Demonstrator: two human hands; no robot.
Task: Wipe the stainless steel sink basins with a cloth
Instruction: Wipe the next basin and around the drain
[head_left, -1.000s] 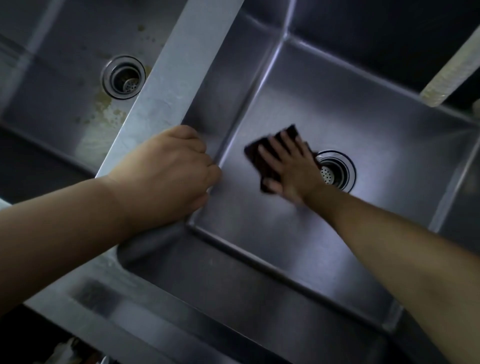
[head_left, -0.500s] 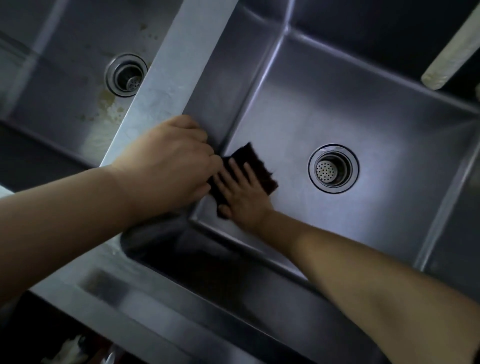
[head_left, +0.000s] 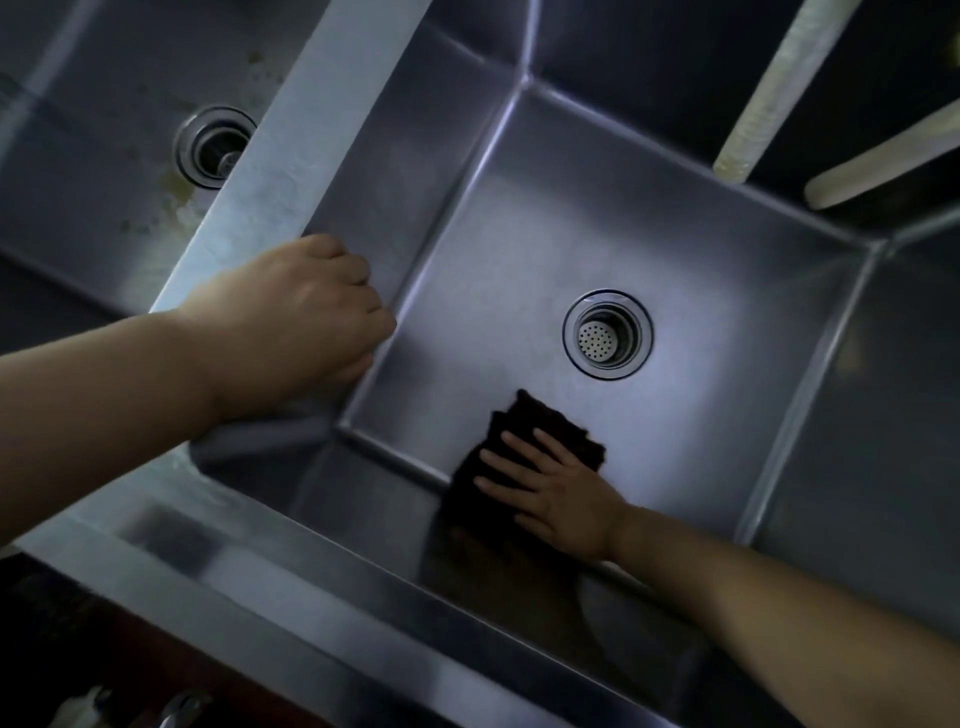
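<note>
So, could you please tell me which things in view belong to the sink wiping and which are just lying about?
Part of the job:
- dark cloth, pressed flat on the basin floor
- right hand on the cloth
- right basin with its drain
- left basin, stained near its drain
- left hand, braced on the divider

Just lying about:
- two pale tubes at the upper right

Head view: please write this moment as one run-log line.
right hand: flat on dark cloth, right basin floor | left hand: on divider
</note>
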